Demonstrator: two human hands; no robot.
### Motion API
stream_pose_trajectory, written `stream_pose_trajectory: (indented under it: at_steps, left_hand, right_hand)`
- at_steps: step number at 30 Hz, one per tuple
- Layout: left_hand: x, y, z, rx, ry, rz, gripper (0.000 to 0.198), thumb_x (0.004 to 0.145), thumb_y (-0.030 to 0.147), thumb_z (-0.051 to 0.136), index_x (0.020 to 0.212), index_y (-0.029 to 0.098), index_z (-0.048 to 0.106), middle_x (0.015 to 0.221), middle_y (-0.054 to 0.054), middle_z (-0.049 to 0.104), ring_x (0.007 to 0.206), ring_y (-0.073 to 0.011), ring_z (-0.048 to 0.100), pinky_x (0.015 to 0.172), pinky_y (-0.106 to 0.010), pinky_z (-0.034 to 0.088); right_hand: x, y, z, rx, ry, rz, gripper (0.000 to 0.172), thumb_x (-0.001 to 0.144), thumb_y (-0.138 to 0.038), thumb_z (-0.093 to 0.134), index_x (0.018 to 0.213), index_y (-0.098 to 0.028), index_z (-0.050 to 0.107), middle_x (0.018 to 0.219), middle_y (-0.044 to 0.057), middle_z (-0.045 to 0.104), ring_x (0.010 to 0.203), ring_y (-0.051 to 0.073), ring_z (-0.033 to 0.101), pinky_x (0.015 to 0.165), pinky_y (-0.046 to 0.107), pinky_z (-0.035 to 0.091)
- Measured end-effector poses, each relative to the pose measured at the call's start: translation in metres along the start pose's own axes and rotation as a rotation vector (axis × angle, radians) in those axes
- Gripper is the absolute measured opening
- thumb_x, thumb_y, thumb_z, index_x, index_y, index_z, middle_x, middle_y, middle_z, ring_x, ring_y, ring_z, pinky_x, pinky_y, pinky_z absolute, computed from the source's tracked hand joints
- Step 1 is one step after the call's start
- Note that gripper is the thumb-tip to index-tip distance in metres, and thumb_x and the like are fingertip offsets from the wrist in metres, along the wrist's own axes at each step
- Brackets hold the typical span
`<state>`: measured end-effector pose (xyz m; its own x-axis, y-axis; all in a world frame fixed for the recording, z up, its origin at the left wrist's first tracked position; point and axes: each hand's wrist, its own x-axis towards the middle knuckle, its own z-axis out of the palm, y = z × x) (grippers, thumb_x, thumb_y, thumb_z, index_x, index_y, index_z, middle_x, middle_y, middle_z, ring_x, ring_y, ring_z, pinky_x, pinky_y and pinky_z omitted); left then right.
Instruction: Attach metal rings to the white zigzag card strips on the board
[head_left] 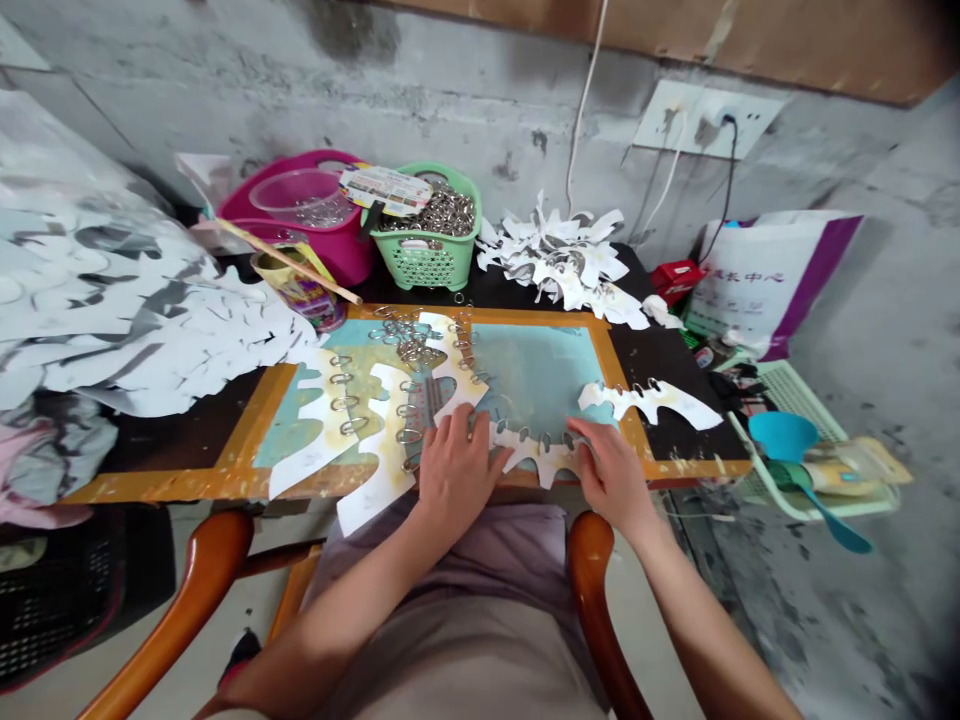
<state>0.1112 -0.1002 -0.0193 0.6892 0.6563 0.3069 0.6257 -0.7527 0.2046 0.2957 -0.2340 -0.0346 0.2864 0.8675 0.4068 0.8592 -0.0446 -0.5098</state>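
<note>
A white cut-out strip [541, 458] with a jagged edge, yellowish stains and several metal rings along its upper side lies at the table's front edge, between my hands. My left hand [459, 462] rests palm down with its fingers extended, the thumb by the strip's left end. Its fingertips lie at the lower end of another ringed cut-out [454, 362]. My right hand [616, 474] has its thumb and index finger closed at the strip's right end. Two more ringed cut-outs, one at far left [319, 425] and one nearer [388, 450], lie left of my hands.
Loose rings [416, 345] lie behind the cut-outs. A green basket [427, 262] of rings, a magenta basket [341, 240] and a tin [307, 290] holding a stick stand behind. White cut-outs are heaped at left [150, 310] and back right [559, 255]. Another ringed cut-out [652, 403] lies right.
</note>
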Motion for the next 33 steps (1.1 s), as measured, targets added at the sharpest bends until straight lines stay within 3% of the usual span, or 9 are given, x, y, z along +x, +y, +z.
stream_pose_trajectory:
  at_steps: [3,6,11,14,19,23,30,33]
  left_hand:
    - [0.000,-0.002,0.005,-0.133,0.131,0.247,0.023,0.093,0.028,0.052,0.113,0.018,0.059,0.125,-0.013,0.061,0.115,-0.0291,0.055,0.095,-0.044,0.039]
    - [0.009,-0.001,0.015,-0.269,0.068,0.504,0.026,0.094,0.012,0.043,0.114,0.020,0.057,0.122,-0.008,0.066,0.124,-0.0227,0.052,0.104,-0.044,0.033]
    - [0.031,0.003,0.030,-0.287,-0.017,0.674,0.026,0.095,0.012,0.043,0.117,0.018,0.055,0.102,-0.008,0.073,0.125,-0.0207,0.053,0.103,-0.044,0.033]
    - [0.038,0.004,0.031,-0.281,-0.049,0.762,0.022,0.095,0.014,0.044,0.116,0.016,0.052,0.102,-0.010,0.072,0.120,-0.0196,0.056,0.101,-0.042,0.035]
    - [0.038,0.001,0.029,-0.272,-0.044,0.767,0.018,0.094,0.010,0.043,0.111,0.015,0.048,0.093,-0.007,0.069,0.099,-0.0172,0.064,0.101,-0.040,0.037]
    - [0.035,-0.002,0.028,-0.253,-0.072,0.752,0.015,0.094,0.012,0.043,0.108,0.015,0.045,0.087,-0.005,0.068,0.090,-0.0173,0.064,0.107,-0.046,0.034]
    - [0.034,0.002,0.027,-0.222,-0.096,0.704,0.011,0.094,0.015,0.042,0.104,0.016,0.047,0.102,-0.010,0.067,0.102,-0.0195,0.063,0.114,-0.053,0.027]
    - [0.034,0.005,0.021,-0.191,-0.112,0.700,0.019,0.090,0.012,0.043,0.108,0.014,0.049,0.106,-0.013,0.066,0.117,-0.0227,0.057,0.117,-0.058,0.018]
  right_hand:
    - [-0.015,-0.003,0.001,0.010,0.074,0.010,0.039,0.089,-0.010,0.045,0.125,-0.023,0.052,0.109,0.009,0.065,0.103,0.027,0.057,0.088,0.045,0.049]
    - [-0.021,-0.005,0.005,0.028,0.062,-0.016,0.044,0.088,-0.007,0.046,0.128,-0.023,0.049,0.111,0.007,0.065,0.102,0.026,0.057,0.088,0.043,0.050]
    - [-0.023,0.001,0.016,0.031,0.028,-0.077,0.050,0.086,-0.005,0.047,0.133,-0.022,0.045,0.114,0.007,0.066,0.103,0.025,0.056,0.088,0.042,0.050]
    - [-0.024,0.003,0.020,-0.003,0.021,-0.084,0.048,0.087,-0.007,0.048,0.133,-0.021,0.045,0.110,0.007,0.067,0.101,0.026,0.057,0.086,0.044,0.049]
    - [-0.023,0.001,0.020,-0.057,-0.015,-0.046,0.040,0.090,-0.012,0.049,0.130,-0.019,0.047,0.106,0.008,0.069,0.100,0.027,0.058,0.083,0.043,0.046]
    - [-0.021,-0.001,0.018,-0.072,-0.025,-0.048,0.036,0.091,-0.014,0.049,0.126,-0.018,0.048,0.108,0.009,0.068,0.099,0.026,0.058,0.082,0.041,0.045]
    - [-0.023,0.000,0.014,-0.133,-0.102,-0.094,0.023,0.093,-0.018,0.049,0.115,-0.018,0.057,0.099,0.008,0.067,0.103,0.027,0.054,0.085,0.041,0.040]
    - [-0.021,-0.002,0.012,-0.182,-0.150,-0.119,0.017,0.094,-0.022,0.050,0.108,-0.018,0.060,0.103,0.008,0.067,0.105,0.027,0.052,0.086,0.041,0.038]
